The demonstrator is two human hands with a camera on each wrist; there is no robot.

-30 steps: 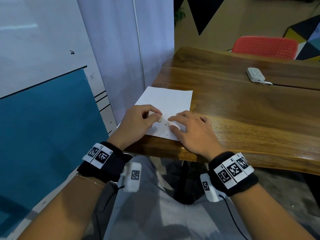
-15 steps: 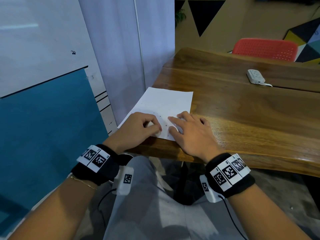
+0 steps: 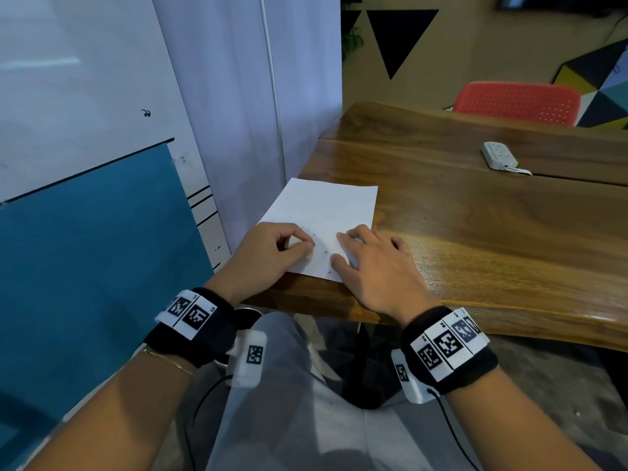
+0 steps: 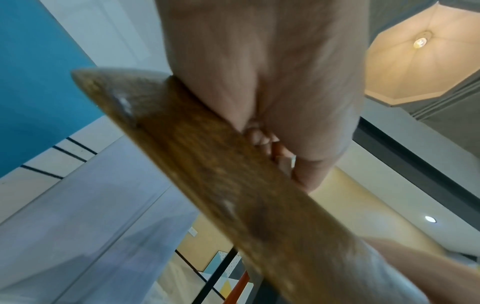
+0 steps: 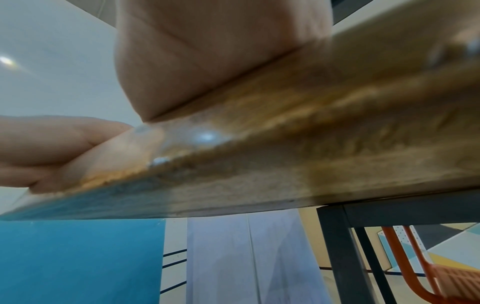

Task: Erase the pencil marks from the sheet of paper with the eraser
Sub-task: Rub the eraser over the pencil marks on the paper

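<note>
Pinching eraser (image 3: 295, 242), left hand (image 3: 268, 256) near paper (image 3: 326, 209) edge; right hand (image 3: 377, 266) flat, pressing corner.

a wooden surface (image 3: 492, 232) fills the right of the frame, a red chair (image 3: 516, 102) behind it at upper right. white curtain (image 3: 244, 96) at top centre, blue panel (image 3: 85, 249) at left, black triangle (image 3: 399, 35) on the tan wall.

White sheet of paper (image 3: 326, 212) flat at the table corner — dark specks (near edge) — white eraser (image 3: 295, 242) on it.
</note>
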